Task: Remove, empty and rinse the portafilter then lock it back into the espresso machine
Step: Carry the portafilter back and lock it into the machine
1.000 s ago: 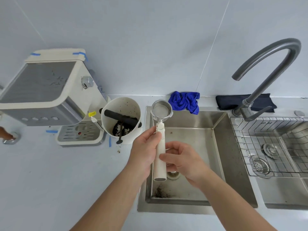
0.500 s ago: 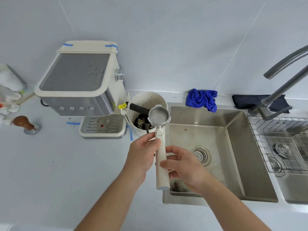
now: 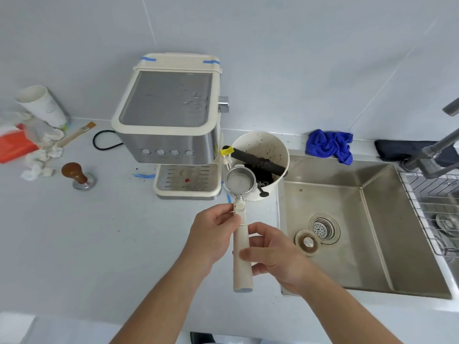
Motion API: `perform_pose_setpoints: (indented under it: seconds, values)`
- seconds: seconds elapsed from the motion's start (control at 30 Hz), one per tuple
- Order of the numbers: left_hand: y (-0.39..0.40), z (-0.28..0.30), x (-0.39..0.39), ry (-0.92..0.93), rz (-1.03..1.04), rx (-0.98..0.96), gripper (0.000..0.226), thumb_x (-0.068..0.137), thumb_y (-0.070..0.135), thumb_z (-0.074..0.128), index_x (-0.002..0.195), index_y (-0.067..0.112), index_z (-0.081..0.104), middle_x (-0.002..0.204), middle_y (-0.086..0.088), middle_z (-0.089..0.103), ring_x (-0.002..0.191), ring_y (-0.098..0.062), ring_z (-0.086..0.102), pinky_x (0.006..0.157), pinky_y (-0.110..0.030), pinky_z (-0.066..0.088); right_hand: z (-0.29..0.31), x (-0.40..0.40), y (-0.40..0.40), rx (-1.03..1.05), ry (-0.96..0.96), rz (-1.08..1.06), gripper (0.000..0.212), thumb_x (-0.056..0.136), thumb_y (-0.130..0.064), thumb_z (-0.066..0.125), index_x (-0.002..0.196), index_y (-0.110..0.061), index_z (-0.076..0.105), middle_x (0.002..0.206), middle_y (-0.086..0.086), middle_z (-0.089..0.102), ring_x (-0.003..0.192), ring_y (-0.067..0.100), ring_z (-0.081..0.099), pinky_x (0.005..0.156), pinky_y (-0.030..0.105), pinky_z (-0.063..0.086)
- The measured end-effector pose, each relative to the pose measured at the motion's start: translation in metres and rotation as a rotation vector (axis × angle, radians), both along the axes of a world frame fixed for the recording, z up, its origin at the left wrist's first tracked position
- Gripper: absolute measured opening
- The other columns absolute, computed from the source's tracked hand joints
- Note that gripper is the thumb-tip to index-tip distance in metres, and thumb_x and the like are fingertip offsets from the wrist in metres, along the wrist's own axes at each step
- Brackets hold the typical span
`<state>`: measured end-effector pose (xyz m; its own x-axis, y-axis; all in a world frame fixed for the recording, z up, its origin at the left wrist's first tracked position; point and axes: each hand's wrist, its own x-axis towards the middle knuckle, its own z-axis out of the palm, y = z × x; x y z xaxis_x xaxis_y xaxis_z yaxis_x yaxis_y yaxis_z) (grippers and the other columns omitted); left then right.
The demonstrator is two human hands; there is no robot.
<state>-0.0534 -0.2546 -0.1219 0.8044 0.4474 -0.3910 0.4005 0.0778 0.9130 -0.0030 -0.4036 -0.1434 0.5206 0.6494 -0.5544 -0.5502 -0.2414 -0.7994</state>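
The left hand (image 3: 211, 234) grips the upper part of the portafilter (image 3: 241, 219) handle, thumb and fingers closed around it just below the neck. The right hand (image 3: 270, 256) holds the lower half of the handle, fingers curled round it from the right; the thumb lies across the front. Both hands are closed on the handle. The handle's lower end projects below the right hand and is unobstructed.

The portafilter is held in the air above the counter (image 3: 87, 244), handle pointing toward the person, basket end away. The basket faces up and its interior appears pale and clean; whether it is wet cannot be determined. The basket rim overlaps the lower left edge of the knock box (image 3: 268, 145) in this view; contact cannot be confirmed.

The knock box stands just right of the machine (image 3: 169, 125), with a dark bar across it and dark grounds inside. The portafilter hides part of its front wall. The machine's group head is under the housing and not visible; the drip tray is exposed.

The sink (image 3: 372, 219) lies to the right, with its strainer (image 3: 323, 228) in place and a loose stopper (image 3: 306, 242) beside it. The tap (image 3: 432, 150) is cut off by the right edge. A blue cloth (image 3: 327, 144) lies behind the sink. A tamper (image 3: 77, 175) stands left of the machine. Items at the far left edge are blurred and partly cut off.
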Motion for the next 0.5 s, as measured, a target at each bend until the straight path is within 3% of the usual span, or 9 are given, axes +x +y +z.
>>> perform_pose_setpoints:
  seconds: [0.23,0.37,0.5]
  values:
    - [0.039,-0.003,-0.028,0.031,-0.122,0.104,0.035,0.084,0.018,0.065,0.074,0.052,0.070,0.081,0.017,0.074,0.082,-0.005,0.068,0.074,-0.019,0.052,-0.008,-0.024,0.034,0.002,0.035,0.071,0.046,0.072,-0.005,0.073,0.117,-0.011,0.067,0.094,0.014,0.070,0.087,0.025,0.072,0.070,0.038,0.060]
    - [0.071,-0.004,-0.045,0.081,-0.208,0.205,0.016,0.083,0.029,0.066,0.095,0.039,0.072,0.084,0.020,0.073,0.081,0.008,0.064,0.075,-0.018,0.047,-0.014,-0.039,0.053,-0.008,0.054,0.062,0.045,0.071,-0.004,0.073,0.115,-0.011,0.067,0.093,0.015,0.067,0.088,0.027,0.072,0.071,0.043,0.061]
    - [0.108,0.005,-0.059,0.047,-0.186,0.345,0.015,0.084,0.033,0.067,0.097,0.038,0.072,0.091,0.022,0.071,0.085,0.010,0.063,0.076,-0.014,0.046,-0.021,-0.046,0.066,-0.028,0.085,0.046,0.049,0.064,-0.009,0.076,0.112,-0.011,0.067,0.090,0.011,0.071,0.084,0.027,0.072,0.068,0.041,0.060]
